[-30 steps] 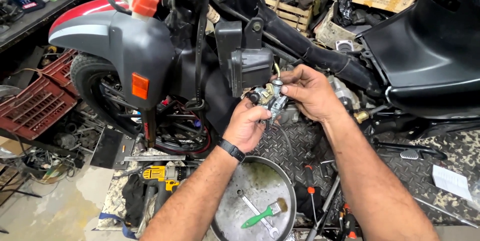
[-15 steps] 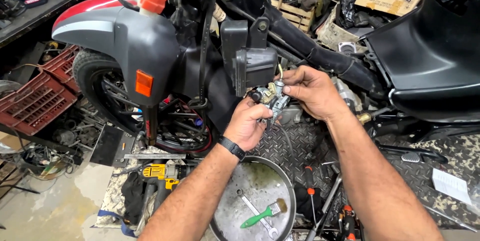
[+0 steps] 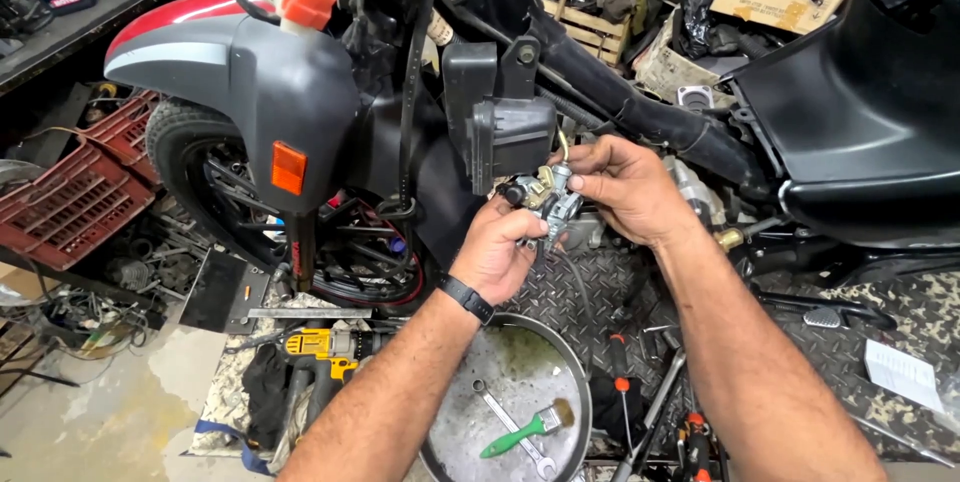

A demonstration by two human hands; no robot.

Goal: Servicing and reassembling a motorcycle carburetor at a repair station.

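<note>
A cluttered workshop floor of stained concrete and metal tread plate surrounds a partly stripped motorcycle, whose grey and red front mudguard covers the front wheel at the left, while the black seat and rear bodywork fill the right. A red plastic crate lies at the far left, with cardboard boxes and spare parts heaped behind the frame.

Below the hands sits a round metal pan holding a spanner and a green-handled brush. Just left of the pan lies a yellow cordless drill; screwdrivers with red and black handles rest on the tread plate to its right.

A black box-shaped housing hangs from the frame just above the work.

The left hand, a dark band on its wrist, is curled closed around the lower side of a small metal carburettor. The right hand grips the same part from the other side, fingers bent on its top. The carburettor is held in the air between both hands, directly beneath the black housing.
</note>
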